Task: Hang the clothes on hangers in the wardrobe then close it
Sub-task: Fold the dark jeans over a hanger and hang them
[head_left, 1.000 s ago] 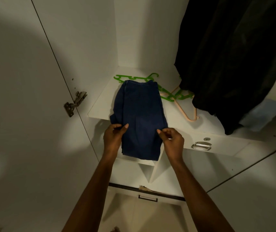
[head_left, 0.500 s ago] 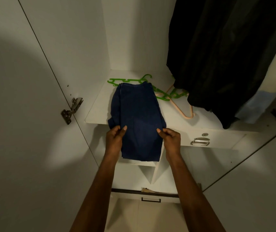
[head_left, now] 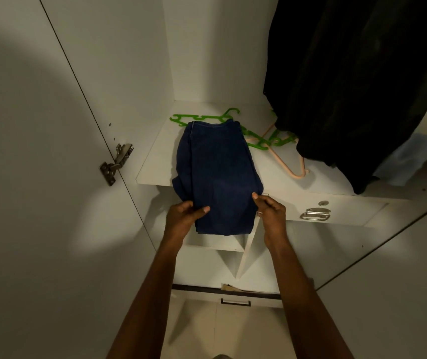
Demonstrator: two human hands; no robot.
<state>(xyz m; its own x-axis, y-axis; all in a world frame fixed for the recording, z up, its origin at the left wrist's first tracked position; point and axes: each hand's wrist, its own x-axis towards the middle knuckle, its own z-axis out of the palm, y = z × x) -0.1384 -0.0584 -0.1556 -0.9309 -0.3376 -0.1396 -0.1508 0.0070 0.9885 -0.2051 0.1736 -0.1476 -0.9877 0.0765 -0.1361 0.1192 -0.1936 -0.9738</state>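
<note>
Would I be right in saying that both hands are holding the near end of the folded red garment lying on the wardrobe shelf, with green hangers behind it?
Not quite: the folded garment is dark blue, not red, as the head view shows. The rest holds: the left hand and right hand grip its near end on the shelf, with green hangers behind it.

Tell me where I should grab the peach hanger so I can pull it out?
Probably by its rounded corner, coming from the front right. That end lies bare on the shelf, while the other end runs under the green hanger and the hanging black garment.
</note>
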